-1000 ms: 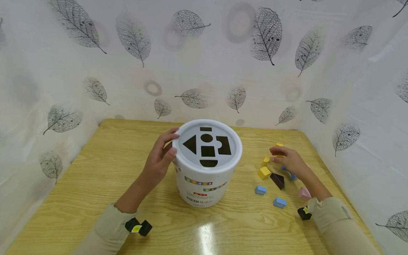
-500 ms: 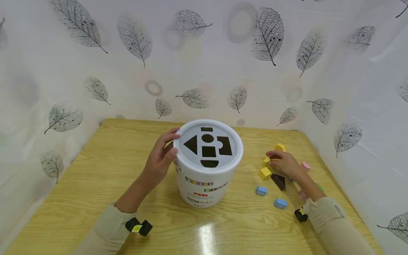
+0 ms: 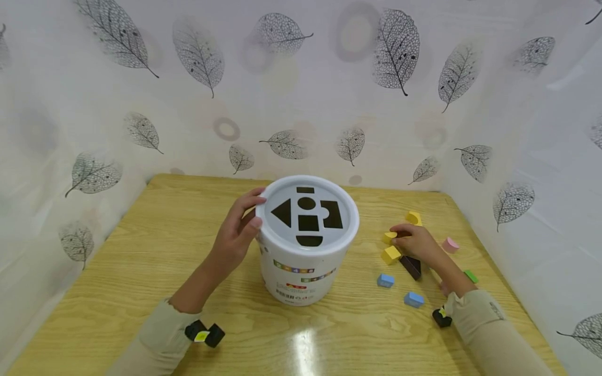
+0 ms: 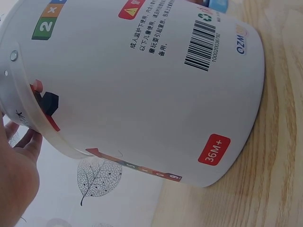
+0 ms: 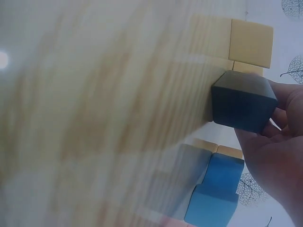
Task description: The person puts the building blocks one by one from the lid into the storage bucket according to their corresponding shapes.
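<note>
In the head view a white toy bucket (image 3: 301, 277) stands on the table, its lid (image 3: 287, 233) cut with dark shaped holes. My left hand (image 3: 233, 230) holds the lid's left rim, fingers over the edge and thumb in front. To the right, my right hand (image 3: 416, 244) pinches a small yellow block (image 3: 389, 237) with a curved side at the fingertips. A yellow cube (image 3: 390, 255) sits just nearer, and a dark brown block (image 3: 411, 267) lies under the hand. In the right wrist view that dark block (image 5: 244, 104) hides the fingertips.
Two light blue blocks (image 3: 385, 281) lie nearer the front. Another yellow block (image 3: 414, 218) is behind the right hand; a pink block (image 3: 450, 245) and a green block (image 3: 471, 276) lie right of it. A leaf-patterned white sheet (image 3: 301, 104) surrounds the wooden table (image 3: 155, 235).
My right hand has moved left and down to the small yellow block, which has shifted slightly. The pink and green blocks have come into view. My left hand stays on the bucket's rim.
</note>
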The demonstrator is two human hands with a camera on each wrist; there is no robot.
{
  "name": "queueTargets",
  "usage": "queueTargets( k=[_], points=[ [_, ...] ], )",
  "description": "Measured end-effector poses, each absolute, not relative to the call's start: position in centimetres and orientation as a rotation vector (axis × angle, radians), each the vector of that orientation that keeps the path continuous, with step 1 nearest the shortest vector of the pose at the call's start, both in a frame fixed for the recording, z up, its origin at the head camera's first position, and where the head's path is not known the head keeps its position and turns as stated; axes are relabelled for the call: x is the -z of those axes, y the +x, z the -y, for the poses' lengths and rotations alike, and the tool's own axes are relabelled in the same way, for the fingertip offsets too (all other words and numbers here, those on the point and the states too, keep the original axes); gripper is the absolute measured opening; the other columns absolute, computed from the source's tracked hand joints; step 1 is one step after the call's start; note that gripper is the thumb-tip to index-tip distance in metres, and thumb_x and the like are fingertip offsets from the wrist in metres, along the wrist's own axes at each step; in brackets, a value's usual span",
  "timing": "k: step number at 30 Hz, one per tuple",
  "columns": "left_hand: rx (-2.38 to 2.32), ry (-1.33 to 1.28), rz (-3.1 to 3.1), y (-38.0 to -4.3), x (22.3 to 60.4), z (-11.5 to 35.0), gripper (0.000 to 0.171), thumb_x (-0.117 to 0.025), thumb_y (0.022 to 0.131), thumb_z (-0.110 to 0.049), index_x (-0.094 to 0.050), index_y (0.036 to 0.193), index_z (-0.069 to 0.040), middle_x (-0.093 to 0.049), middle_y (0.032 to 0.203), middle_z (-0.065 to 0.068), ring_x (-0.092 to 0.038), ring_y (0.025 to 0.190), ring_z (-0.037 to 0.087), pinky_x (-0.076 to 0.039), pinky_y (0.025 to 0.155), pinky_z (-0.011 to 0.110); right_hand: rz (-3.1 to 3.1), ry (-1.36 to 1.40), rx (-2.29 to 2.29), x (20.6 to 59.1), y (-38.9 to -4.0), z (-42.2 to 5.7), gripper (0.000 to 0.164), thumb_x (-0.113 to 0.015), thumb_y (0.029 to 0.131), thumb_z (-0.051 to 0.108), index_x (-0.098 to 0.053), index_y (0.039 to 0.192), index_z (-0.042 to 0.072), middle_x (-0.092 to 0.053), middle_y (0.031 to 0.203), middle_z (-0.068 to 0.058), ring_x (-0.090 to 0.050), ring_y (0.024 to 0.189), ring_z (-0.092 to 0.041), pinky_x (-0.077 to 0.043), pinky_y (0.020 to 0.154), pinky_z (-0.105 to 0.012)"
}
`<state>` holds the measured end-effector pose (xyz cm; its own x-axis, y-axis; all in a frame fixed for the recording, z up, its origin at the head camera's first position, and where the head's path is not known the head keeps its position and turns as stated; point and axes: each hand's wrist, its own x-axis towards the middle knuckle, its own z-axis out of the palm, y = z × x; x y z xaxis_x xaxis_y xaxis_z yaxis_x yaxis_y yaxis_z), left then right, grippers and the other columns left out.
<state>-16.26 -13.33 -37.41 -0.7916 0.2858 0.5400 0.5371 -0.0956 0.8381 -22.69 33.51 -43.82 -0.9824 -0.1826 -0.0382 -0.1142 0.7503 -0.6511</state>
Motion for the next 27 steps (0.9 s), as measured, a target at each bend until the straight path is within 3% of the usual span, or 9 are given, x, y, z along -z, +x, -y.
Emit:
queueTargets(
  k=[7, 17, 24, 27],
  points=[
    [2.002, -0.914, 1.981, -16.3, 37.5, 13.4, 0.039, -0.044, 0.105, -0.011, -0.040, 0.142, 0.000, -0.029, 0.161, 0.009, -0.041, 0.144, 0.038, -0.051, 0.106, 0.032, -2.861, -0.218, 1.028, 43.8, -22.8, -33.2, 0.034, -0.071, 0.095, 0.022, -0.067, 0.121, 0.000, -0.069, 0.111, -0.017, -0.063, 0.093, -0.021, -0.054, 0.074, -0.025],
    [1.996, -0.922, 1.978, -16.1, 37.2, 13.4, 0.039, -0.043, 0.105, -0.009, -0.040, 0.142, 0.000, -0.028, 0.161, 0.011, -0.040, 0.144, 0.038, -0.050, 0.107, 0.032, -2.865, -0.224, 1.039, 43.4, -22.4, -33.1, 0.038, -0.067, 0.098, 0.030, -0.065, 0.124, 0.003, -0.068, 0.115, -0.017, -0.063, 0.098, -0.023, -0.054, 0.076, -0.027],
    [1.997, -0.918, 1.979, -16.2, 37.3, 13.4, 0.039, -0.043, 0.105, -0.009, -0.040, 0.143, 0.000, -0.029, 0.161, 0.010, -0.041, 0.144, 0.037, -0.050, 0.107, 0.031, -2.853, -0.295, 1.079, 42.4, -21.9, -32.7, 0.037, -0.063, 0.101, 0.027, -0.065, 0.129, 0.003, -0.069, 0.116, -0.017, -0.064, 0.099, -0.020, -0.055, 0.078, -0.024],
    [1.990, -0.924, 1.978, -16.2, 37.3, 13.4, 0.039, -0.044, 0.105, -0.008, -0.041, 0.143, -0.001, -0.029, 0.161, 0.010, -0.041, 0.144, 0.037, -0.049, 0.108, 0.032, -2.837, -0.298, 1.109, 41.7, -21.7, -32.4, 0.040, -0.063, 0.101, 0.028, -0.063, 0.133, 0.003, -0.070, 0.114, -0.017, -0.067, 0.096, -0.020, -0.057, 0.080, -0.028]
  ],
)
